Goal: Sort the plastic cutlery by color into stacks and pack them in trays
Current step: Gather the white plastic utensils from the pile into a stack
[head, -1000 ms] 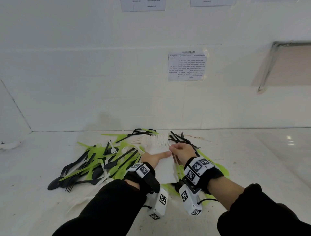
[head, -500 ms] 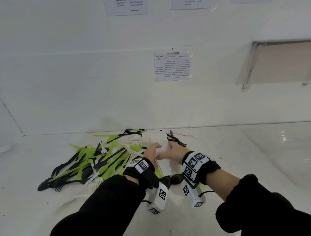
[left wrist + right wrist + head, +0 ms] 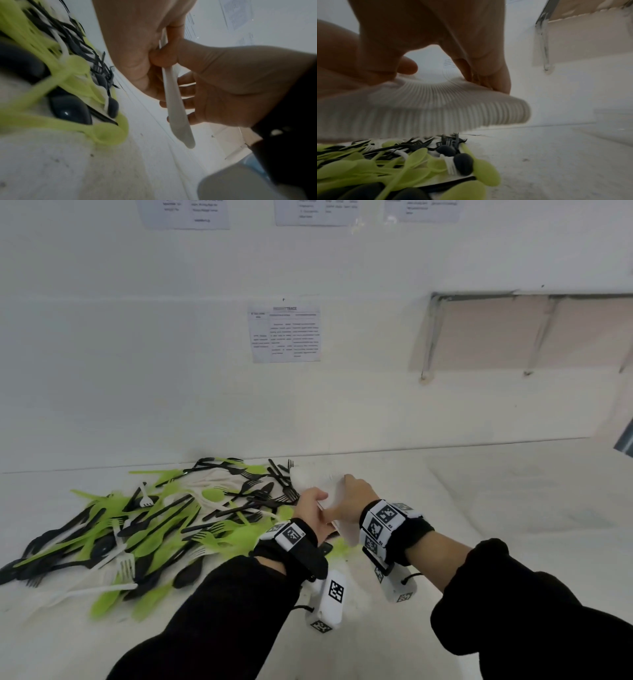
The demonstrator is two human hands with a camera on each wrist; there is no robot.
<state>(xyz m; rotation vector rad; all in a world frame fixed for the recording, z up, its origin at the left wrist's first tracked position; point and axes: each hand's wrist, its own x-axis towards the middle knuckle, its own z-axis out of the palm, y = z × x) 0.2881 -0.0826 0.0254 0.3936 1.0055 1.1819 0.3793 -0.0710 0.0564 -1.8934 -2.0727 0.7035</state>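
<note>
Between both hands, near back edge of white counter (image 3: 479, 508): stack of white cutlery (image 3: 436, 105) (edges fanned like ribs). Right hand (image 3: 352, 497) fingers curled on stack from above; left hand (image 3: 310, 508) fingers and thumb clamped on its other side, handles (image 3: 178, 108) hanging below palm. Stack held just above mixed pile (image 3: 137, 529) of green, black, white cutlery, which spreads toward counter's left edge.

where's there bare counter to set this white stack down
Bare counter lies to the right of the right hand, running back to the wall. The left side is crowded: the mixed pile of green, black and white cutlery spreads from the wall to the left hand. Both hands hold the white stack.
</note>
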